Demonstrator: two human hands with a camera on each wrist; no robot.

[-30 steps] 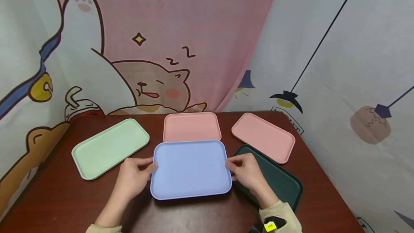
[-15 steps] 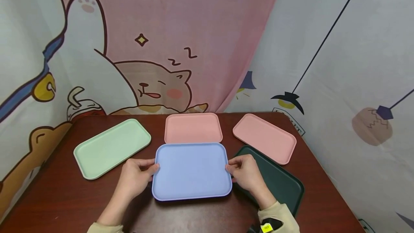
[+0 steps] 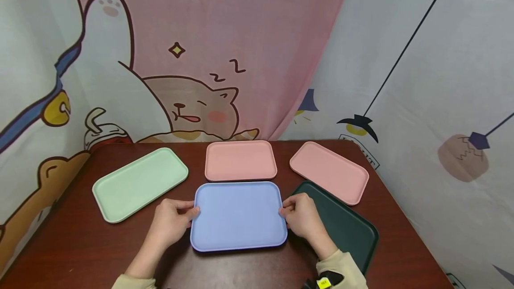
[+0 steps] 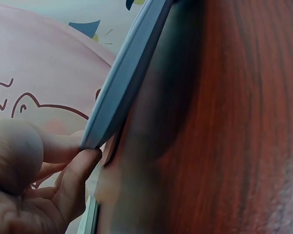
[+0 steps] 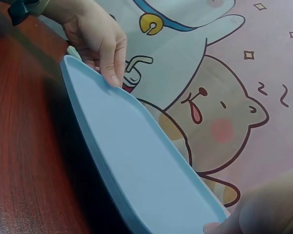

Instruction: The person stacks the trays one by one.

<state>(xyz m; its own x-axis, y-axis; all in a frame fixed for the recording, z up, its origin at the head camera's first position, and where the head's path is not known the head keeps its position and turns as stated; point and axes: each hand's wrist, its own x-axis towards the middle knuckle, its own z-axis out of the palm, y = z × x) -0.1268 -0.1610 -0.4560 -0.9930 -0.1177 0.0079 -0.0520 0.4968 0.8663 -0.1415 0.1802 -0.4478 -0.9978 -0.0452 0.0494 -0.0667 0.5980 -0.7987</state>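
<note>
1. At the far left, a pale green, rounded rectangular, plastic-looking tray lies slantwise on the dark reddish-brown, wood-grained counter.
2. Beside it, the left hand pinches the left rim of a light blue, rounded rectangular, plastic-looking tray, thumb above and fingers below.
3. The light blue tray is at the middle, face up between the hands and raised off the counter, its shadow beneath. Behind it lies a pink, rounded rectangular tray.
4. The right hand pinches the opposite rim, thumb on the upper edge.
5. Under the right forearm in the head view lies a dark green, rounded tray; beyond it, near the far right corner, a second pink tray is turned at an angle.
6. What could go wrong: both grips take only the rim, so a loosened thumb might let one side drop. Lowered too far to the right, the light blue tray could catch the dark green one's edge.
7. Against a second ago, the light blue tray sits nearer the person; it then met the middle pink tray's near edge in the head view, and now that edge shows whole. Both pinches are unchanged.
</note>
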